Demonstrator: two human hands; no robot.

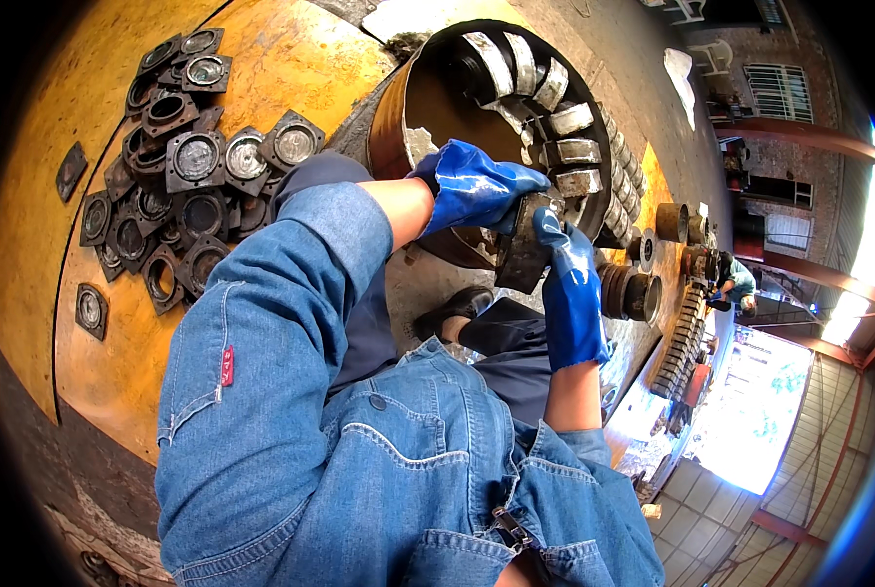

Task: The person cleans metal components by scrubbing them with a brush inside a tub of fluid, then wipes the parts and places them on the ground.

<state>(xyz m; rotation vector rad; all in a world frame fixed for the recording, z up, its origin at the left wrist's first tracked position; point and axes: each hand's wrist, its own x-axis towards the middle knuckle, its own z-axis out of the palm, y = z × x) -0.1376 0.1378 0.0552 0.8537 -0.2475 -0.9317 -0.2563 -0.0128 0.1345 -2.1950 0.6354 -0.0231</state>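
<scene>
Both my hands wear shiny blue rubber gloves and meet in front of a large rusty metal drum (386,122) that lies with its open mouth to the right. My left hand (478,188) closes on the upper end of a dark, greasy metal block (523,252). On the block's right side, my right hand (569,279) grips it with the fingers wrapped over its edge. The gloves hide part of the block, so its full shape cannot be told. Along the drum's inner wall sit several curved metal blocks (574,119) with pale, worn faces.
At the left, a heap of square metal flanges (195,157) with round centres lies on a yellow, worn floor plate (95,342). Ribbed metal cylinders (641,295) stand to the right. Further off, another person (739,284) bends over a row of parts (680,342). My shoe (467,305) is below the drum.
</scene>
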